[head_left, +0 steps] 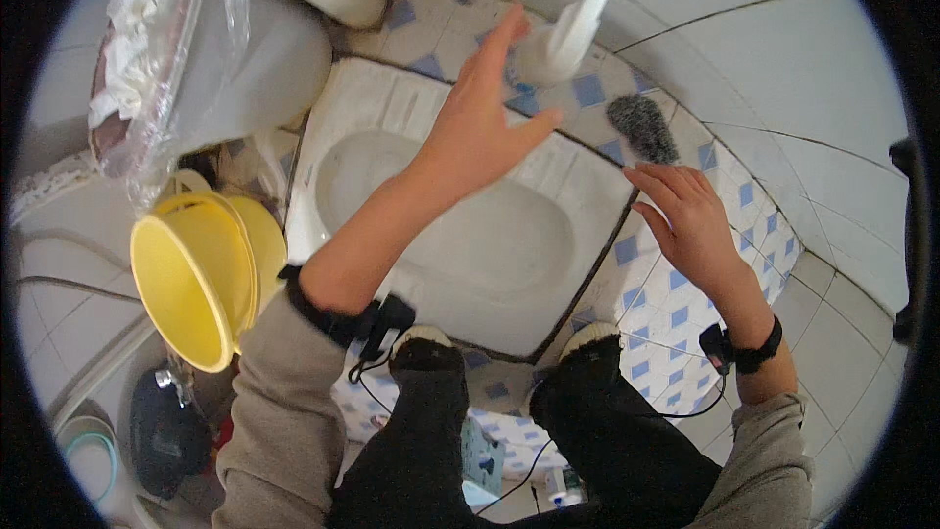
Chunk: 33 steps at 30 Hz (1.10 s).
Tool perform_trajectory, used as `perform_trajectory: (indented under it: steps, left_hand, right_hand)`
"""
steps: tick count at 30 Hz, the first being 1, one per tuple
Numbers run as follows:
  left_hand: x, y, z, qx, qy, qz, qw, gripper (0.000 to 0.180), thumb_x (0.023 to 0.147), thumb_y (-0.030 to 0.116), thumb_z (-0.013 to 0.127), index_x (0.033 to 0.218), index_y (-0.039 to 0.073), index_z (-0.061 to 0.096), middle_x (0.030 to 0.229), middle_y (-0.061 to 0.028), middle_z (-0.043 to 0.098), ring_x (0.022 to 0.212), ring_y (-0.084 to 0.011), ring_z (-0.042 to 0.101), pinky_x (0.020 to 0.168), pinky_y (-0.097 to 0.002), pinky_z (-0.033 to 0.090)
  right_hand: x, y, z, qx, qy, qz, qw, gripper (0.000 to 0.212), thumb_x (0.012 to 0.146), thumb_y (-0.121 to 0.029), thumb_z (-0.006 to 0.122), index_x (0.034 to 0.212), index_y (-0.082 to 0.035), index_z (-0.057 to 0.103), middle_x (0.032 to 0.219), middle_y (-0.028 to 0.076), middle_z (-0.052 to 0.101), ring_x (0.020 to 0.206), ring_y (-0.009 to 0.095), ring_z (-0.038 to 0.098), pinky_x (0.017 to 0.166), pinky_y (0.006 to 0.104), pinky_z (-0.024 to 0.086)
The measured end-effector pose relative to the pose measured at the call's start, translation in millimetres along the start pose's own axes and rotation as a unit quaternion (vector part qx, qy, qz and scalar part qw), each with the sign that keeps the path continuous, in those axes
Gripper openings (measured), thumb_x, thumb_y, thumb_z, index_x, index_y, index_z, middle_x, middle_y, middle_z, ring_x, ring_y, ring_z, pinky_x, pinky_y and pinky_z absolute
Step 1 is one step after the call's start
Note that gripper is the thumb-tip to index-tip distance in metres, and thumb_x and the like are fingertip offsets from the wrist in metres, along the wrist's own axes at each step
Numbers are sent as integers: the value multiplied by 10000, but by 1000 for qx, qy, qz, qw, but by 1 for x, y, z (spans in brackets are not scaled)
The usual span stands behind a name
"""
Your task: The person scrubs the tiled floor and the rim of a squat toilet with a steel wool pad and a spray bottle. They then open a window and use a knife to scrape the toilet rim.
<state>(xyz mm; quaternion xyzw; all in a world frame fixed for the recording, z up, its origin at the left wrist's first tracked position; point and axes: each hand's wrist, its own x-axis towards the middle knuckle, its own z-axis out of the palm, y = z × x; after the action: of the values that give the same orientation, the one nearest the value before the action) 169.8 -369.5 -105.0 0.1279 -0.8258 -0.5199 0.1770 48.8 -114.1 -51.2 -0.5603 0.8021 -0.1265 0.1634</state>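
Observation:
Over the far side of a white squat toilet (548,245), my left hand (480,127) reaches out with thumb and fingers apart, holding nothing. Just beyond its fingertips stands a white plastic bottle (558,54) with a long narrow top; its outline is slightly blurred. My right hand (690,220) hovers over the tiles to the right of the toilet, fingers loosely bent and the thumb apart. A fuzzy dark grey scrubbing pad (641,127) lies on the floor right beyond that hand's knuckles. I see no grip on it.
Yellow buckets (176,279) stand at the left, below a lined waste bin (245,59) filled with white tissue. My shoes (592,338) are at the toilet's near edge. A light blue box (482,460) lies behind my feet. Tiled walls (783,39) close in the far right.

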Motion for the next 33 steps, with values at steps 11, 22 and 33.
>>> perform_trajectory:
  steps: [11, 22, 33]
  left_hand:
    - [-238, 112, -184, -109, -60, -384, 915, 488, 878, 70, 658, 1352, 23, 557, 1343, -131, 596, 1254, -246, 553, 1086, -387, 388]
    - [-306, 381, -280, 22, 47, -461, 886, 343, 839, 39, 690, 1178, 88, 680, 1292, -138, 617, 1189, -286, 592, 1008, -385, 457]
    - [-324, 612, -398, 238, 379, -354, 821, 149, 786, 81, 798, 859, 25, 681, 1059, -131, 669, 992, -286, 656, 841, -371, 527]
  right_hand:
    - [-145, 21, -28, -25, -115, 138, 984, 322, 904, -96, 626, 1224, -64, 634, 1089, 140, 665, 985, 336, 602, 909, 439, 441]
    - [-248, -46, -241, -1, -265, 228, 937, 256, 895, -127, 628, 1125, -26, 674, 1017, 188, 684, 943, 388, 628, 841, 459, 492]
    - [-139, -129, -403, -5, -202, 59, 978, 314, 969, -279, 590, 1165, -49, 677, 1142, 218, 674, 1061, 350, 631, 939, 440, 495]
